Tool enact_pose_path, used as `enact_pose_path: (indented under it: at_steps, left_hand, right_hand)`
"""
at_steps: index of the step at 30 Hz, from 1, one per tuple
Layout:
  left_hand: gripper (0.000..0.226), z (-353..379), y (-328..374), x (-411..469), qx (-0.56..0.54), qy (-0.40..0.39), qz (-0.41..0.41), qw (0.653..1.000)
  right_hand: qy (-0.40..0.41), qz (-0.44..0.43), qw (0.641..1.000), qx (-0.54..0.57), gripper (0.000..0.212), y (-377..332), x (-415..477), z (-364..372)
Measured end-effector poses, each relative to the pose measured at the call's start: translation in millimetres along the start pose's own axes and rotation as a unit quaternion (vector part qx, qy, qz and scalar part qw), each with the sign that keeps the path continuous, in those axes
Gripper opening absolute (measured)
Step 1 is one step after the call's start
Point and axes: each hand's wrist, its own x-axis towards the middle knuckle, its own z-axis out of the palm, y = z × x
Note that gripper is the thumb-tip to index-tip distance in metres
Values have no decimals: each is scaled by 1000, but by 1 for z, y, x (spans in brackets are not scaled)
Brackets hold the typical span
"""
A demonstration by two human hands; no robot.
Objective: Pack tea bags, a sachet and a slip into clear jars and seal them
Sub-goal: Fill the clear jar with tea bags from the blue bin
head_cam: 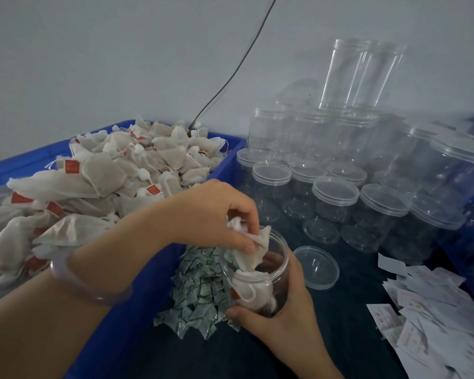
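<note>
Your left hand (216, 212) pinches soft, light tea bags (253, 251) at the jar (278, 283) mouth, near the tabletop's front edge. Right hand (282, 310) wraps the jar. It's prob. smooth & slippy, so hold its sides snug.

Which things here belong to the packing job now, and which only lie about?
Belong to the job: left hand, held tea bags, open jar, right hand, tea bag pile, green sachets, slips, loose lid, spare lidded jars.
Only lying about: black cable, bracelet.
</note>
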Motion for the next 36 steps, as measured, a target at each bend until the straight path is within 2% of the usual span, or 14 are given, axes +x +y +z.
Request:
enact_pose_path:
  at_steps: [3, 5, 6, 8, 10, 11, 13, 15, 19, 22, 25, 27, 31, 36]
  left_hand:
    - [16, 0, -2, -2, -18, -53, -12, 998]
    - [16, -1, -5, -1, -35, -55, -9, 998]
    - [17, -2, -10, 1, -41, -35, -11, 999]
    - [23, -7, -27, 7, -6, 67, -43, 997]
    - [30, -16, -52, 8, 73, 158, -120, 977]
    - [33, -20, -65, 6, 101, 165, -167, 967]
    - [40, -24, -86, 1, 148, 116, -245, 951]
    - [43, -22, -97, 1, 192, 73, -278, 938]
    - [31, -14, -94, 11, 303, 51, -335, 891]
    - [34, -8, -95, 14, 358, 41, -328, 873]
    - [13, -9, -97, 14, 314, 78, -314, 892]
    - [13, -9, -98, 12, 282, 112, -309, 901]
    - [50, -7, -98, 14, 221, 190, -295, 910]
    - [34, -12, -81, 11, 112, 374, -215, 895]
  right_hand:
    - [-9, 3, 1000, -1, 109, 0, -1, 1]
    - [-13, 5, 1000, 5, 109, 0, -1, 2]
    - [-13, 5, 1000, 9, 109, 0, -2, 2]
    - [-8, 2, 1000, 10, 106, 0, -2, 2]
    - [-11, 3, 1000, 13, 105, 0, -2, 2]
    - [-14, 6, 1000, 16, 105, 1, -3, 2]
    - [-20, 14, 999, 21, 106, 3, -3, 2]
    - [-26, 17, 999, 23, 108, 4, -4, 2]
    - [-28, 14, 999, 16, 109, 4, -5, 1]
    - [-21, 12, 1000, 20, 108, 2, -3, 0]
    - [-20, 12, 999, 21, 107, 2, -3, 0]
    - [-25, 15, 999, 24, 109, 3, -4, 0]
    - [-29, 14, 999, 30, 110, 4, -4, 1]
    - [-28, 7, 999, 29, 107, 1, -4, 0]
